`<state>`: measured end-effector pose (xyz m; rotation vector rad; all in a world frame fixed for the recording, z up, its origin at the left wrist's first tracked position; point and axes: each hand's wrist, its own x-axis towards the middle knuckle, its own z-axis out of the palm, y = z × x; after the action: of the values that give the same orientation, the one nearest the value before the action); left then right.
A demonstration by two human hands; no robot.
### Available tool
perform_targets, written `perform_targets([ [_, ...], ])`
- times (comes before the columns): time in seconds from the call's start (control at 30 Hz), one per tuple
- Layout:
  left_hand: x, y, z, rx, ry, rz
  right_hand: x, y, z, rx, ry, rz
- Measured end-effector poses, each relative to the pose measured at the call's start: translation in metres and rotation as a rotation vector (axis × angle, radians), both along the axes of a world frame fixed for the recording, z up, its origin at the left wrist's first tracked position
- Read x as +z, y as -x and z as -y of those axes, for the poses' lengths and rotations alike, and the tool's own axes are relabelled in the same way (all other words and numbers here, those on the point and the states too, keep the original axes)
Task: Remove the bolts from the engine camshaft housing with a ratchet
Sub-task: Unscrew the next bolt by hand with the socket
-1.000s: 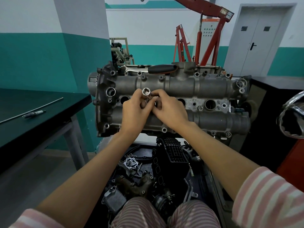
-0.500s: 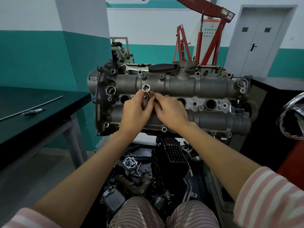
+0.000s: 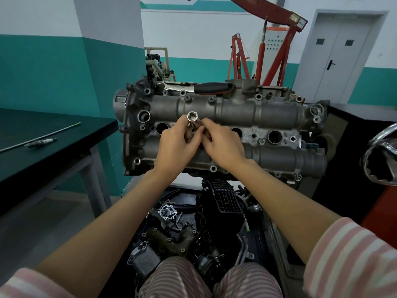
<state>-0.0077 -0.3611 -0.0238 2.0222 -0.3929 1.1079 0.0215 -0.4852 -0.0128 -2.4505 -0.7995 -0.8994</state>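
Observation:
The grey camshaft housing (image 3: 236, 110) faces me on its stand, with bolts and open round holes along it. A long silver socket (image 3: 192, 117) stands out of the housing's middle row, its open end toward me. My left hand (image 3: 176, 145) grips the socket's shaft from the left. My right hand (image 3: 223, 144) pinches the same socket from the right. Both hands touch each other around it. The ratchet (image 3: 211, 87), with its black handle, lies on top of the housing, apart from my hands.
A dark table (image 3: 43, 151) at the left carries a thin rod (image 3: 40, 135) and a spark plug (image 3: 40, 143). Loose engine parts (image 3: 193, 229) lie below the housing. A red engine hoist (image 3: 275, 39) stands behind. A chrome wrench end (image 3: 380, 155) hangs at the right edge.
The socket has risen further out of the housing between my fingers, and both hands have shifted slightly upward with it.

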Motion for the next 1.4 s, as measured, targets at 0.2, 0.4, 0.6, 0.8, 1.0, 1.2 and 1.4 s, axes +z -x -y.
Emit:
perform_targets([
  [0.2,0.0003,-0.0005,-0.0012,0.005,-0.007,-0.006,-0.0011,-0.0002,-0.0002,0.003,0.014,0.025],
  [0.4,0.0004,-0.0033,-0.0006,-0.001,0.066,-0.007,0.0016,-0.0001,-0.0018,-0.023,-0.091,-0.085],
  [0.6,-0.0008,-0.0059,0.0001,-0.01,0.091,0.01,0.0013,-0.0001,0.0001,-0.022,-0.032,-0.043],
  [0.8,-0.0007,-0.004,0.0003,0.001,0.082,0.001,-0.0009,-0.0013,0.0007,-0.005,0.021,0.017],
  [1.0,-0.0002,-0.0014,-0.0013,-0.035,0.035,0.01,-0.0022,-0.001,0.0002,-0.001,0.032,0.056],
  [1.2,0.0016,-0.0047,0.0018,-0.008,0.151,-0.006,0.0029,0.0007,-0.0023,-0.026,-0.07,-0.095],
  [1.4,0.0002,-0.0021,-0.0004,-0.032,0.056,-0.008,0.0007,0.0004,-0.0015,-0.031,0.006,-0.019],
])
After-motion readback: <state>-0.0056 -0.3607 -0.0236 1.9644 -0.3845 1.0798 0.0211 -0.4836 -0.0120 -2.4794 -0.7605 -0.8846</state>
